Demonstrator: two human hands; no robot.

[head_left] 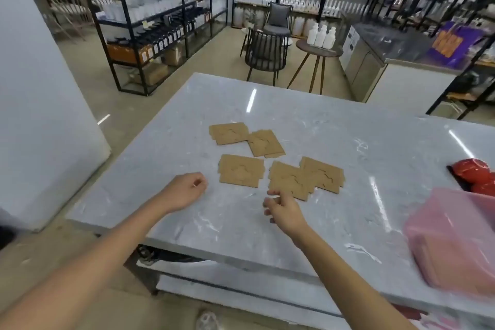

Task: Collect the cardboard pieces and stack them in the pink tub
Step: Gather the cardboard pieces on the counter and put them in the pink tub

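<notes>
All five cardboard pieces (267,158) lie mid-frame on the desk (348,142); pink tub (455,244) looks unfilled; left hand (184,190) curled empty, right hand (281,209) loosely open, empty.

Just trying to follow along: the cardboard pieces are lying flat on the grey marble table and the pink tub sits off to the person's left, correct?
Nearly. The head view shows the cardboard pieces flat on the grey marble table, but the pink tub sits off to the person's right, at the table's near right edge, not the left.
</notes>
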